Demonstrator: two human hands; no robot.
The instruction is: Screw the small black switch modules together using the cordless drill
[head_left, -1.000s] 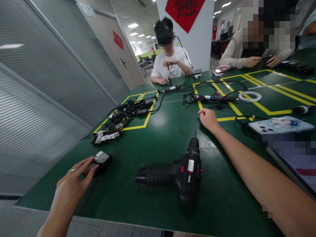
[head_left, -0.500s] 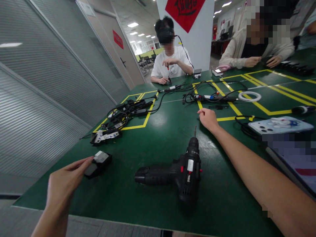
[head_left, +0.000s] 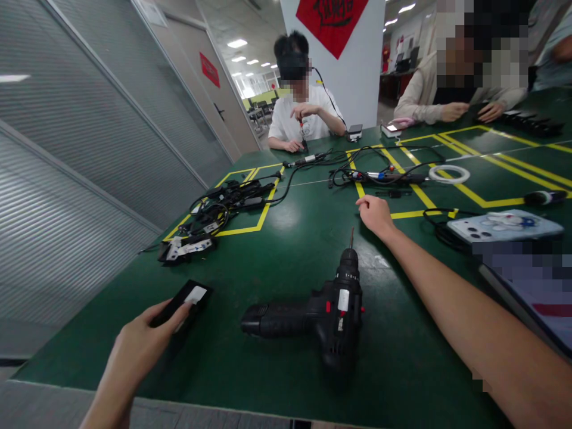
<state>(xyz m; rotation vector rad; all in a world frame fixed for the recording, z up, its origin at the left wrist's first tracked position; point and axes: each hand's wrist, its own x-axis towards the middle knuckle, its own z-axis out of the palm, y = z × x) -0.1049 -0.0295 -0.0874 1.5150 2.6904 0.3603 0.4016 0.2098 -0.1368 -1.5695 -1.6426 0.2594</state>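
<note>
1. The battery (head_left: 184,301), a black block with a white label, lies on the tabletop (head_left: 250,363) at nine o'clock from the drill (head_left: 319,313), near it but apart.
2. The left hand (head_left: 138,348) grips the battery's near end, thumb and fingers pinching it; the step looks like picking it up.
3. A lift would call for a firmer hold.
4. The right hand (head_left: 378,215) rests at twelve o'clock from the drill, fingers curled together, holding nothing visible.
5. Count: one battery, one drill, one phone (head_left: 503,225), one white ring (head_left: 449,173).
</note>
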